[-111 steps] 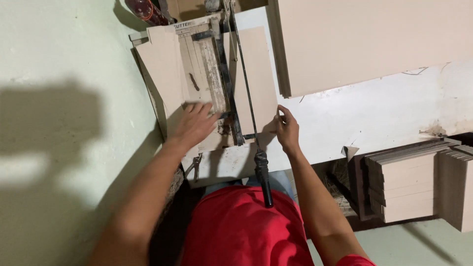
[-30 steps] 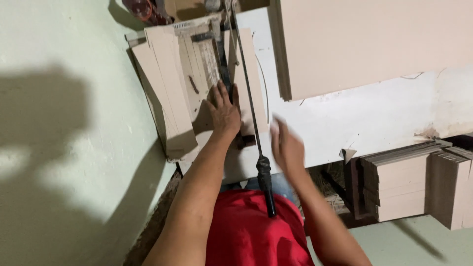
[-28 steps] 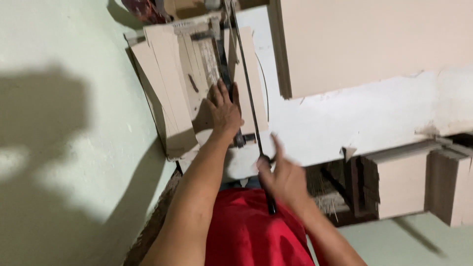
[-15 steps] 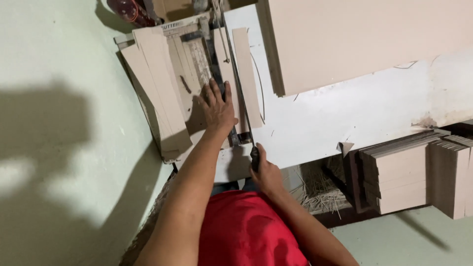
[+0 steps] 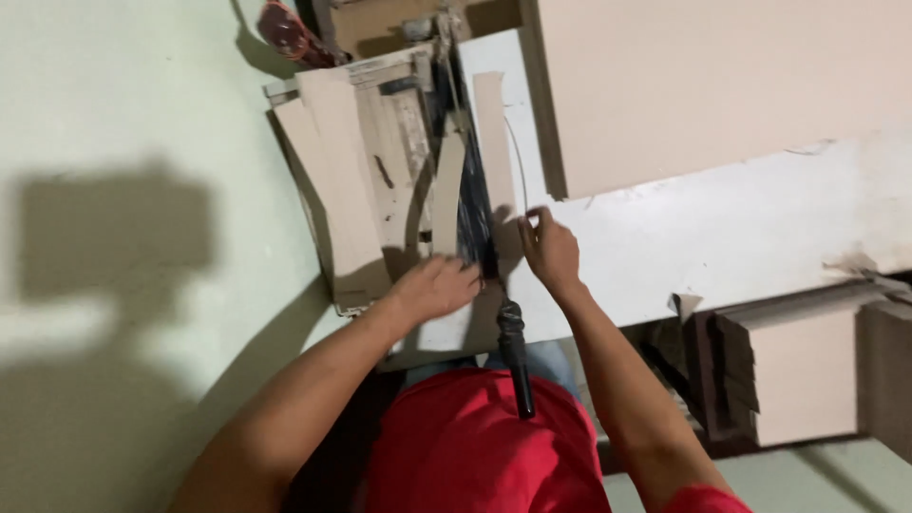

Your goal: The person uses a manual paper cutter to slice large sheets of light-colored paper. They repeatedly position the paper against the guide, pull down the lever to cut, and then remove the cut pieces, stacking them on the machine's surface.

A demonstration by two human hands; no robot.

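My left hand lay flat, grasping nothing, at the cutter's near end; my right hand pinched the cut strip beside its blade.

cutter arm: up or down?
Down. The arm lies flat along the cutter bed, handle free; neither hand grips it.

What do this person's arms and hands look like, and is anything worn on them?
Both arms are bare from wrist to near the shoulder. The left hand and right hand wear no gloves, and no watch, ring or band shows, though the picture is slightly blurred. A red short-sleeved shirt covers the chest; its red sleeve edge shows on the right upper arm.
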